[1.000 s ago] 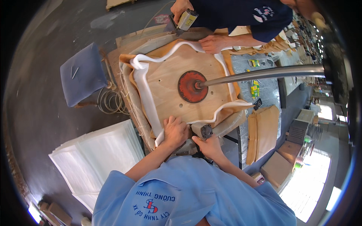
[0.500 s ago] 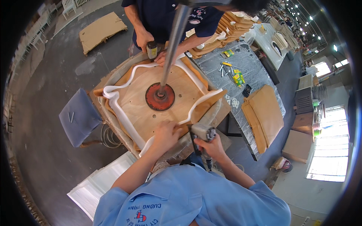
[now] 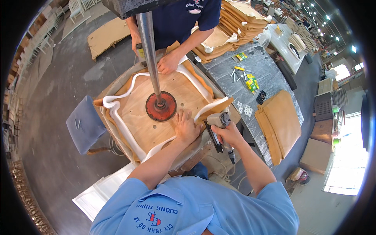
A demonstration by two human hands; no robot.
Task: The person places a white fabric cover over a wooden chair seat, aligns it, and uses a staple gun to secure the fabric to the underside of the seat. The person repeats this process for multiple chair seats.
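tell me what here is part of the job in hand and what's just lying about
In use: left hand flat on plywood seat board; right hand gripping staple gun; white padding strip; red press disc.

Lying about: staple boxes; blue cushion; tan panels.

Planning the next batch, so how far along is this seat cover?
Looks about midway. Done: the tan cover and white foam edge are folded over the wooden seat board, clamped by the red press disc. In hand: the left hand presses the fold at the near edge while the right hand holds the staple gun there. Left: staples aren't discernible, so the other edges can't be judged.
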